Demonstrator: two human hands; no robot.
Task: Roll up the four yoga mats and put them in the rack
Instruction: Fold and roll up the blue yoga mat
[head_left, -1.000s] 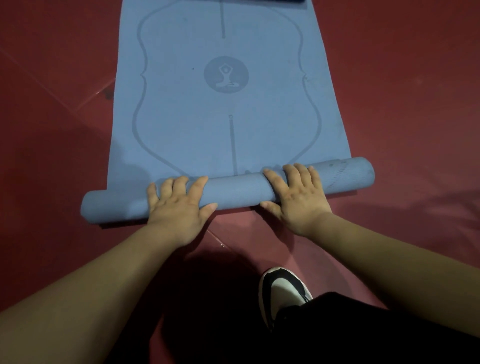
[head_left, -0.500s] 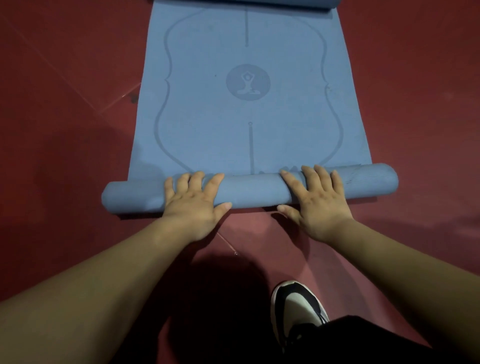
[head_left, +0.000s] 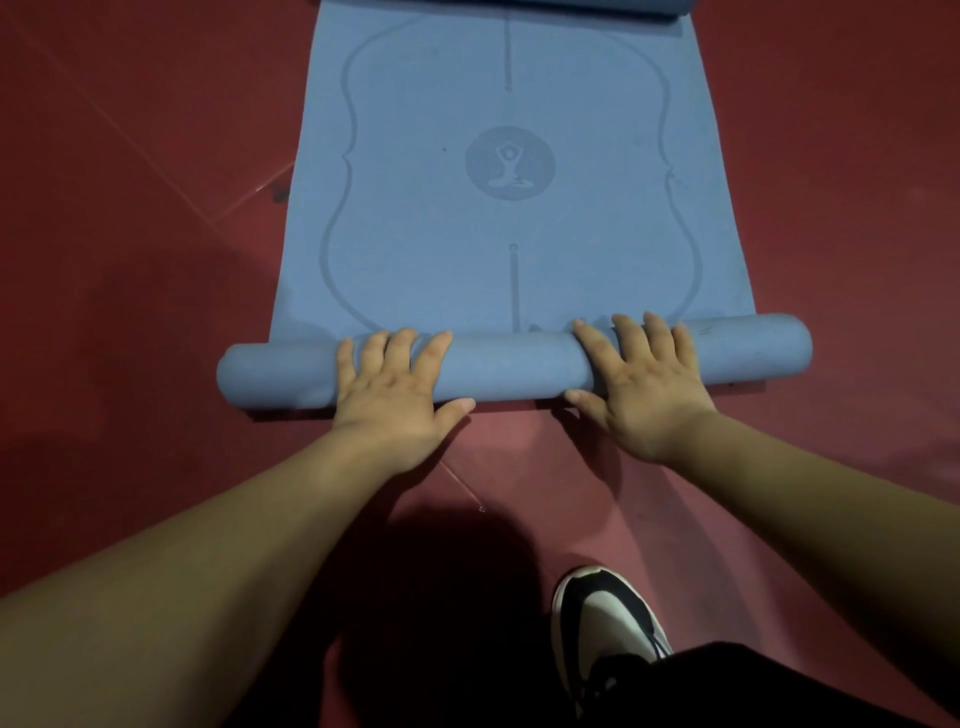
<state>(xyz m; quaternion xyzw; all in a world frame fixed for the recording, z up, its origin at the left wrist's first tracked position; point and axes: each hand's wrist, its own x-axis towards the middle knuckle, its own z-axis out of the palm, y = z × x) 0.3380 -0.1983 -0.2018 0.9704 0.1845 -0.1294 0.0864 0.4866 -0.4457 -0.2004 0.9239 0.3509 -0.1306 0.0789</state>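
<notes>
A blue yoga mat (head_left: 415, 234) with a printed outline and a round seated-figure emblem lies flat on the red floor, stretching away from me. Its near end is wound into a roll (head_left: 511, 364) lying crosswise. My left hand (head_left: 395, 395) presses flat on the left half of the roll, fingers spread over its top. On the right half rests my right hand (head_left: 644, 379), laid flat the same way. A darker blue rolled mat (head_left: 597, 8) lies across the far end at the top edge.
Red floor (head_left: 130, 260) with thin pale lines surrounds the mat on both sides. My black-and-white shoe (head_left: 602, 623) and a dark trouser leg (head_left: 753, 691) are at the bottom right, behind the roll.
Both hands have pushed the roll forward along the mat, so the roll is thicker and the emblem is closer to it. The view has shifted, showing the far rolled mat.
</notes>
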